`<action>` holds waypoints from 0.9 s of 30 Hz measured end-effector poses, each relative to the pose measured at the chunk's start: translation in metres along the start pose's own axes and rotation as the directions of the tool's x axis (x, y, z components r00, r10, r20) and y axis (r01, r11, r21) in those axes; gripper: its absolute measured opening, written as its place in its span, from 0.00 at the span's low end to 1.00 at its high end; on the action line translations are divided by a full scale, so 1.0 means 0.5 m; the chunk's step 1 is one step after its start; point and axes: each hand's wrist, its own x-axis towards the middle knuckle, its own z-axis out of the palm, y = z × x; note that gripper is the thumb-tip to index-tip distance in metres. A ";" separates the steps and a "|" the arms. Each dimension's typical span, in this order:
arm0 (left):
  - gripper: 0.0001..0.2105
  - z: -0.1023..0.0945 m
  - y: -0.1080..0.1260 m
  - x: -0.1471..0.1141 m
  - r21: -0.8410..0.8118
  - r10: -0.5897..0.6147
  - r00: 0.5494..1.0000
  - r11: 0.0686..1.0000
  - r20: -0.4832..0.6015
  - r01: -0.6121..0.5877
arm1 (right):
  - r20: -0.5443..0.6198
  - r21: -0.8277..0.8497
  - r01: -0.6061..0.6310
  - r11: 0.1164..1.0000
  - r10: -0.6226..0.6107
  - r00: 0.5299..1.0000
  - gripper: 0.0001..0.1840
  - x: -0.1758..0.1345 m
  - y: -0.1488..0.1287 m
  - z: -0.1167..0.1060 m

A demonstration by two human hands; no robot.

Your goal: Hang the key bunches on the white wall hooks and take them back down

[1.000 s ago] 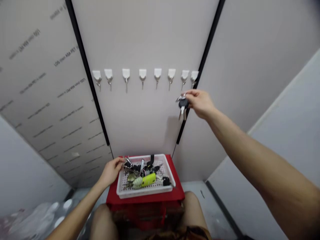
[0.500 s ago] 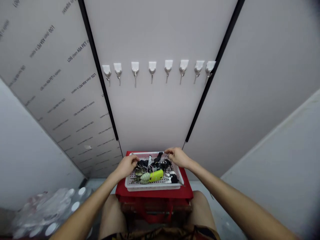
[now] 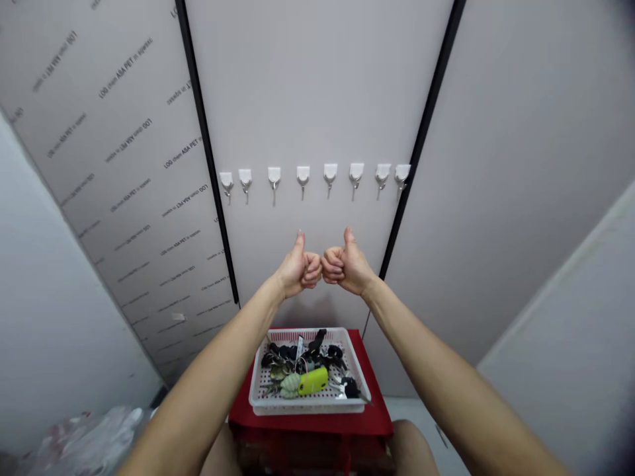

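Observation:
Both hands are raised in front of the wall, above the basket, with thumbs pointing up and fingers curled into fists. My left hand [image 3: 300,266] and my right hand [image 3: 346,263] meet or nearly meet at the knuckles, and neither holds anything. Below them a white plastic basket [image 3: 307,409] with a slotted wall contains a heap of keys. Among these I see a lime-green key case [image 3: 313,381], a pale green ribbed piece [image 3: 290,385] and a black-headed key [image 3: 350,387] at the basket's right. Several other black pieces overlap at the back.
A row of white adhesive hooks [image 3: 303,175] runs along the wall above my hands. The basket stands on a red cloth surface [image 3: 373,416] between my knees. Clear plastic wrapping [image 3: 94,439] lies at the lower left. Wall panels rise on both sides.
My hands have left the basket's two sides, risen and come together in front of the wall, closing into thumbs-up fists. The view has tilted, so the hooks and basket appear lower.

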 end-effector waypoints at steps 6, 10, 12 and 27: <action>0.28 -0.012 -0.030 -0.012 -0.006 -0.057 0.998 0.998 0.018 0.057 | -0.027 -0.017 -0.085 0.996 0.084 0.996 0.30 -0.016 0.028 -0.001; 0.28 -0.023 -0.053 -0.021 0.000 -0.094 0.996 0.996 0.000 0.094 | -0.020 -0.011 -0.117 0.993 0.117 0.993 0.30 -0.018 0.053 0.002; 0.28 -0.028 -0.062 -0.025 0.016 -0.117 0.993 0.993 -0.024 0.118 | -0.013 -0.011 -0.133 0.991 0.132 0.991 0.30 -0.018 0.064 0.003; 0.10 -0.085 -0.302 -0.087 0.698 0.107 0.887 0.662 -0.450 0.274 | -0.229 -0.873 -0.239 0.424 0.075 0.970 0.15 -0.110 0.262 -0.069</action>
